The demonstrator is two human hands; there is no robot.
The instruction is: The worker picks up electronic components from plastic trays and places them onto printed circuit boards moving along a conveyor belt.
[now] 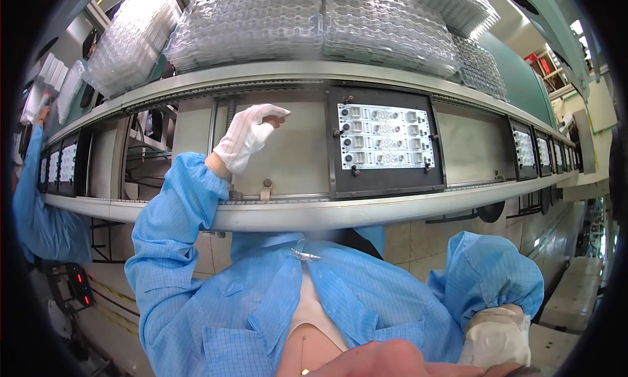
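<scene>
My left hand [248, 136], in a white striped glove with some fingertips bare, is over the conveyor line [288, 161], left of a black carrier frame [386, 186]. Its fingers point right, loosely bent and apart, with nothing seen between them. In that frame lies a white circuit board panel [384, 137], divided into several strips with black round parts and clear square parts. Small black clips sit around its edge. My right hand [497, 336], also in a white glove, is raised near my body at the lower right. Its fingers are hidden.
Stacks of clear plastic trays [255, 27] stand behind the conveyor's far rail [288, 69]. More black carriers with boards [524, 148] sit along the line at right, others at far left. A co-worker's blue sleeve [33, 154] shows at the left edge. The near rail [314, 213] runs before me.
</scene>
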